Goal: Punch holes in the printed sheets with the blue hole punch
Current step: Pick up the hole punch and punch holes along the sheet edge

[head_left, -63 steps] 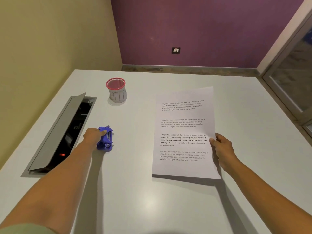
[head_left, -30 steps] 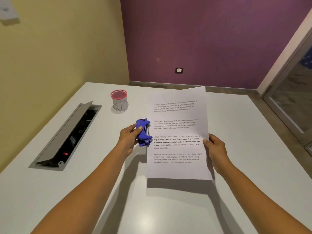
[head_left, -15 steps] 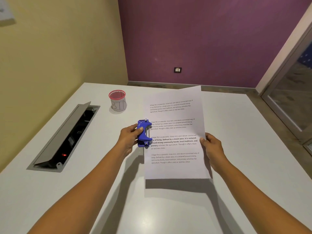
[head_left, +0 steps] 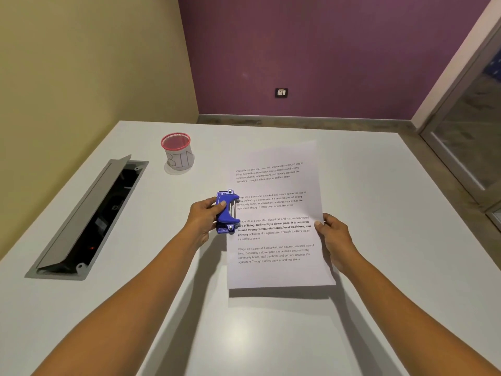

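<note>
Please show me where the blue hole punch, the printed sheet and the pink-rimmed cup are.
blue hole punch [head_left: 227, 216]: head view, on its blue lever.
printed sheet [head_left: 273, 274]: head view, on the blank lower margin.
pink-rimmed cup [head_left: 180, 159]: head view, on the labelled side wall.

Left hand [head_left: 203, 221], right hand [head_left: 336, 240]: bare. Forearms [head_left: 130, 302], 7 and 5 o'clock: bare to frame edge. Thumbnails [head_left: 222, 203] seemingly short.

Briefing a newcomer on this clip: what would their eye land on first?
The bright blue plastic hole punch, gripped by the left hand centre frame, overlapping the left edge of the white printed paper that the right hand pinches at its right edge. Then the red-rimmed mesh cup marked BIN, far left, and the open grey cable hatch sunk into the white table at left.
</note>
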Available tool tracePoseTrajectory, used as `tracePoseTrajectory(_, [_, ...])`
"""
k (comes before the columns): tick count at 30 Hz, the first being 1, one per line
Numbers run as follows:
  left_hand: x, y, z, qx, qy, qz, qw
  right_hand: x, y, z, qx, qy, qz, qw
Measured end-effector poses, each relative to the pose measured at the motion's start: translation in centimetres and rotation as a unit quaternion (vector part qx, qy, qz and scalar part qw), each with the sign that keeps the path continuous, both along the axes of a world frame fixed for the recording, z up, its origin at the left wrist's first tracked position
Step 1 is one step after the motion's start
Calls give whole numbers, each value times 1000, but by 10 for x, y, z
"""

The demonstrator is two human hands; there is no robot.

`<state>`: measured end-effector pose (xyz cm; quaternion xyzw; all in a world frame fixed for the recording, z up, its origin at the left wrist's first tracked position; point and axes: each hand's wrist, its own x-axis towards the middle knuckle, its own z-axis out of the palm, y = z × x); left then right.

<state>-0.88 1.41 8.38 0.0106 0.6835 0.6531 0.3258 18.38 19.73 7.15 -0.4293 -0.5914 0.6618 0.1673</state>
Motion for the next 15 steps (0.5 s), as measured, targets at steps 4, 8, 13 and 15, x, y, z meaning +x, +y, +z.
tracePoseTrajectory(4, [-3, 12, -15, -32, -13, 9, 999, -7, 9, -21, -23, -33, -1, 999])
tracePoseTrajectory(8, [-9, 25, -33, -71, -20, 18, 997, -16, 15, -39, -44, -60, -2, 997])
tracePoseTrajectory(13, [-19, 37, -51, -115, -18, 10, 993, -24, 22, -50, -57, -83, 2, 995])
tracePoseTrajectory(15, [-23, 42, -57, -131, -20, 12, 991, -26, 24, -54, -54, -99, 9, 994])
